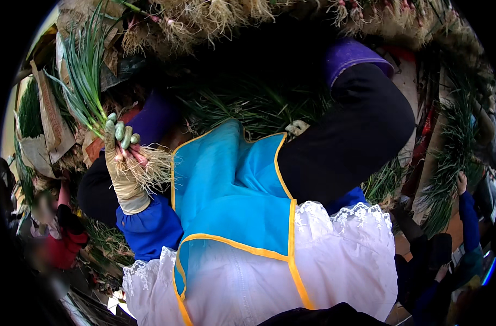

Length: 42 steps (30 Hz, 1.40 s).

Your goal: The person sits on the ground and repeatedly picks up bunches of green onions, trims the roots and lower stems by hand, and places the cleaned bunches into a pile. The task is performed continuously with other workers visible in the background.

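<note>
My left hand (119,142), in a tan glove with green-coated fingertips, is closed around a bunch of spring onions (88,81). Their long green leaves point up and away, while reddish bulbs and pale stringy roots (150,165) hang out below my fingers. Past my right thigh, pale gloved fingertips of my right hand (297,128) show beside a pile of green leaves (248,106). The thigh hides the rest of that hand, so its grip is unclear. A blue apron (231,179) with yellow edging covers my lap.
A heap of rooted onions (204,19) lines the far edge. Purple boots (356,58) stand on my legs' far side. More green bunches (449,146) lie at right. Other people work at both sides, one in a red garment (67,247) at left.
</note>
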{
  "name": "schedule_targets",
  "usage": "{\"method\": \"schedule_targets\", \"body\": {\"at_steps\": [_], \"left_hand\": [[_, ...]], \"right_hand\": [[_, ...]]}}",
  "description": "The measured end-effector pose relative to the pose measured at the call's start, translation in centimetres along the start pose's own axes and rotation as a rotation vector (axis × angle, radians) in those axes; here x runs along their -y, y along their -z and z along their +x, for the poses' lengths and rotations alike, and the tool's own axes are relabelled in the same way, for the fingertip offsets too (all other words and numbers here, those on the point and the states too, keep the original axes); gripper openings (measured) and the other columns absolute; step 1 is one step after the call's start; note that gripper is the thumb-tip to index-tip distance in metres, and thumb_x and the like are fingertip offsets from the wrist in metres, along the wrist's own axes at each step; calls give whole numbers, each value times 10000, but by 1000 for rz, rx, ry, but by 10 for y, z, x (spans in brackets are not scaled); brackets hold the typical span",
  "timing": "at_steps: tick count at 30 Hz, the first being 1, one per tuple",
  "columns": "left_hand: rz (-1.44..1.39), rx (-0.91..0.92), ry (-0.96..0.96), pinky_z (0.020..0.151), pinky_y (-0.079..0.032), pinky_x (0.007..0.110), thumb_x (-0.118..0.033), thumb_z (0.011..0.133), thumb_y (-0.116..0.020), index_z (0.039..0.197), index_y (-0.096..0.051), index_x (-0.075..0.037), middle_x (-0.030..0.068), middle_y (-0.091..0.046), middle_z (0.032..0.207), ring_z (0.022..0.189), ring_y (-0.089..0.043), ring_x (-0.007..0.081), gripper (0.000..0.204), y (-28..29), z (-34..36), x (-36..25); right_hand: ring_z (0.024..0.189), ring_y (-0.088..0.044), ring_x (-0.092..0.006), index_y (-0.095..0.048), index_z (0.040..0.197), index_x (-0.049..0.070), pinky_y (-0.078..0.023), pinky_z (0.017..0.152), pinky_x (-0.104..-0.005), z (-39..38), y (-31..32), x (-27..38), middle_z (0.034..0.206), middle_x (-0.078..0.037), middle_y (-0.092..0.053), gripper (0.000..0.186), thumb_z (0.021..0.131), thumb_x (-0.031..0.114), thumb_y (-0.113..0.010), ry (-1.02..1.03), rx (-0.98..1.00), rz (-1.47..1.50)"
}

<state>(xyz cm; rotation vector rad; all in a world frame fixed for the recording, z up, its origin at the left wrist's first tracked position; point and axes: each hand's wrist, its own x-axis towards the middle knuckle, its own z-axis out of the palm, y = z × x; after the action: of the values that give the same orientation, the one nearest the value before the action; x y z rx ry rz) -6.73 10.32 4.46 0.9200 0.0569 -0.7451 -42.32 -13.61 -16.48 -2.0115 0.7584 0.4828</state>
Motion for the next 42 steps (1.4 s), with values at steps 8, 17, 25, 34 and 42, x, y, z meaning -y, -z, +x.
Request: {"method": "schedule_targets", "body": {"at_steps": [8, 17, 25, 34, 42], "left_hand": [[141, 291, 16, 715, -354, 202, -34, 813, -541, 1325, -276, 29, -11, -347, 869, 735, -358, 82, 580, 48, 18, -13], [164, 252, 22, 715, -353, 204, -28, 815, -534, 1321, -286, 27, -8, -349, 865, 734, -360, 86, 566, 36, 37, -1], [140, 287, 2, 715, -351, 206, -22, 817, -528, 1317, -295, 25, -6, -351, 861, 733, -362, 89, 554, 34, 37, -2], [116, 335, 18, 714, -350, 208, -16, 820, -521, 1313, -305, 23, -4, -354, 857, 732, -364, 93, 540, 35, 36, -3], [106, 363, 27, 716, -348, 211, 3, 819, -508, 1304, -322, 21, 2, -356, 852, 731, -367, 99, 520, 41, 37, -9]], "right_hand": [[612, -525, -105, -547, 1019, -13, -448, 533, -229, -117, 99, -61, 769, -38, -552, 342, 865, 293, -542, -77, -232, 1199], [646, -538, -115, -508, 1097, -20, -461, 589, -228, -208, 104, -76, 815, -59, -573, 328, 874, 219, -535, -72, -573, 1397], [651, -563, -120, -559, 990, 3, -443, 583, -222, -197, 111, -68, 790, -56, -597, 252, 837, 200, -594, -206, -593, 1270], [634, -556, -114, -578, 905, 16, -437, 589, -223, -186, 110, -67, 778, -54, -604, 221, 815, 212, -624, -298, -542, 1130], [757, -598, -173, -564, 1016, 19, -469, 659, -279, -181, 119, -53, 851, -74, -616, 299, 810, 230, -609, -280, -74, 814]]}}
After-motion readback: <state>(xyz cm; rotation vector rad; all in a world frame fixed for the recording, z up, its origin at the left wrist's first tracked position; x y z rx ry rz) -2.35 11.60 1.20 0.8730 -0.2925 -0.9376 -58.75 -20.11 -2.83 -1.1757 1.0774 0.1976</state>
